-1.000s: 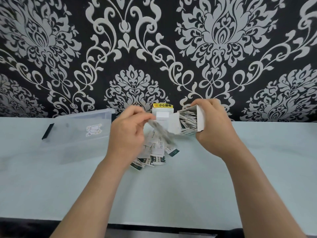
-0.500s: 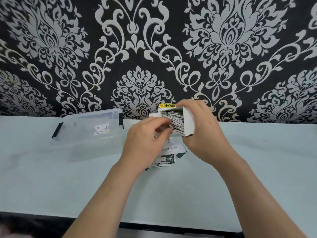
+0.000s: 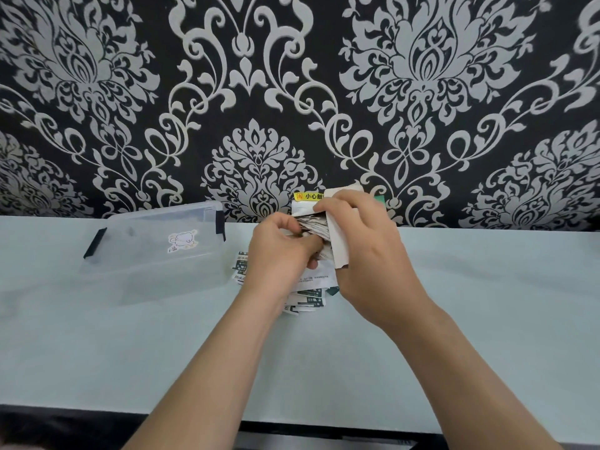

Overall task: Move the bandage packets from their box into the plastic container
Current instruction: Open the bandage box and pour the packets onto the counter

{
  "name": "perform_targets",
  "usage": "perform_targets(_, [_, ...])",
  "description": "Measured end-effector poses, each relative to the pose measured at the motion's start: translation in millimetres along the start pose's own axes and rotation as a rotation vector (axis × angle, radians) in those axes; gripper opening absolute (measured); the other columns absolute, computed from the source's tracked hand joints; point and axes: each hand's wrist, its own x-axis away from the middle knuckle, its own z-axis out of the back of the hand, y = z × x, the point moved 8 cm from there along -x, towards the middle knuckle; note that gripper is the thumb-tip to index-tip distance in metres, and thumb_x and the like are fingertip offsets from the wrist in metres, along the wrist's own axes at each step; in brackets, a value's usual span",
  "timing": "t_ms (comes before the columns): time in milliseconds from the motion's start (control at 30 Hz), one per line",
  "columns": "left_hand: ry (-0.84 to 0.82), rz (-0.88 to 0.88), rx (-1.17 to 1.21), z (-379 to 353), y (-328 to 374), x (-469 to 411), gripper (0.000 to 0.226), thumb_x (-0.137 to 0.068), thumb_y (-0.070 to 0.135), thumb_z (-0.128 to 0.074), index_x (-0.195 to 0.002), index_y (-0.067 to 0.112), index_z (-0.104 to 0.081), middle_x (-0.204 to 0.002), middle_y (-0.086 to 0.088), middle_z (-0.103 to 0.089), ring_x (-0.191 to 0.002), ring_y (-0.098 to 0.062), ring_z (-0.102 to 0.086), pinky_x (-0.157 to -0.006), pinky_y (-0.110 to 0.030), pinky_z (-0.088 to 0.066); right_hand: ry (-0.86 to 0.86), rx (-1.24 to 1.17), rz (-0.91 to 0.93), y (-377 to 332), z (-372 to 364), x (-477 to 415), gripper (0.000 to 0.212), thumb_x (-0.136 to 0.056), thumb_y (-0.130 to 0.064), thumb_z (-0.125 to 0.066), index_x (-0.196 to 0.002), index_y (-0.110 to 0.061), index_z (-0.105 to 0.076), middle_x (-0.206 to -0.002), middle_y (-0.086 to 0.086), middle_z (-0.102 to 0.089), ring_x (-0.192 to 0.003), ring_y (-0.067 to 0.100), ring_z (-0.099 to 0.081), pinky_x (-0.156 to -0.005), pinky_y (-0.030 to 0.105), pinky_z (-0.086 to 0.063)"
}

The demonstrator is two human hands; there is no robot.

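Observation:
My right hand (image 3: 373,264) grips the white bandage box (image 3: 337,245), held above the table with its open end turned left. Inside the opening a stack of bandage packets (image 3: 313,225) shows. My left hand (image 3: 276,251) has its fingers at the opening and pinches packets there. Below both hands a loose pile of bandage packets (image 3: 308,295) lies on the table, partly hidden by my hands. The clear plastic container (image 3: 156,254) with black latches and a small sticker stands on the table to the left of my hands.
A pale table (image 3: 130,352) runs up to a black-and-silver patterned wall (image 3: 292,92). A white socket with a yellow warning label (image 3: 306,198) sits on the wall right behind the box. The table's dark front edge (image 3: 65,417) lies close to me.
My left hand went from holding a packet over the pile back up to the box opening. The right hand turned the box more upright. The view shifted left, so everything sits further right.

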Motion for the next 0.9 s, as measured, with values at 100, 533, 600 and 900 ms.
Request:
perform_targets(100, [0.012, 0.025, 0.029, 4.9, -2.0, -3.6, 0.030, -0.076, -0.006, -0.066, -0.082, 0.016, -0.046, -0.065, -0.007, -0.064, -0.045, -0.013, -0.057, -0.042, -0.016, -0.039, 0.037, 0.065, -0.036, 6.5, 2.8, 0.7, 0.071, -0.062, 0.010, -0.067, -0.125, -0.020, -0.052, -0.126, 0.002, -0.049, -0.114, 0.020, -0.045, -0.083, 0.043, -0.045])
perform_targets(533, [-0.079, 0.015, -0.684, 46.4, -32.9, -24.5, 0.029, -0.082, 0.010, -0.062, -0.108, 0.023, -0.058, -0.071, 0.002, -0.065, -0.073, -0.022, -0.062, -0.073, -0.033, -0.049, -0.050, 0.330, -0.200, 43.5, 6.1, 6.9, 0.081, -0.059, 0.015, -0.060, -0.130, -0.023, -0.048, -0.131, 0.000, -0.043, -0.119, 0.016, -0.031, -0.085, 0.032, -0.020])
perform_targets(600, [0.000, -0.109, -0.973, 44.9, -23.1, -20.6, 0.032, -0.085, 0.017, -0.058, -0.116, 0.027, -0.057, -0.093, 0.004, -0.067, -0.094, -0.024, -0.060, -0.079, -0.032, -0.045, -0.086, 0.393, -0.139, 38.4, 3.6, 8.3, 0.082, -0.053, 0.017, -0.060, -0.126, -0.021, -0.051, -0.126, 0.001, -0.047, -0.117, 0.018, -0.034, -0.081, 0.036, -0.026])
perform_targets(900, [-0.324, -0.638, -0.975, -47.0, -10.4, 6.4, 0.039, -0.095, 0.043, -0.045, -0.127, 0.023, -0.051, -0.124, 0.006, -0.056, -0.119, -0.019, -0.045, -0.100, -0.037, -0.039, -0.192, 0.516, 0.018, 36.3, 4.3, 19.6, 0.079, -0.048, 0.015, -0.058, -0.120, -0.018, -0.053, -0.123, 0.003, -0.051, -0.120, 0.024, -0.042, -0.072, 0.038, -0.037])
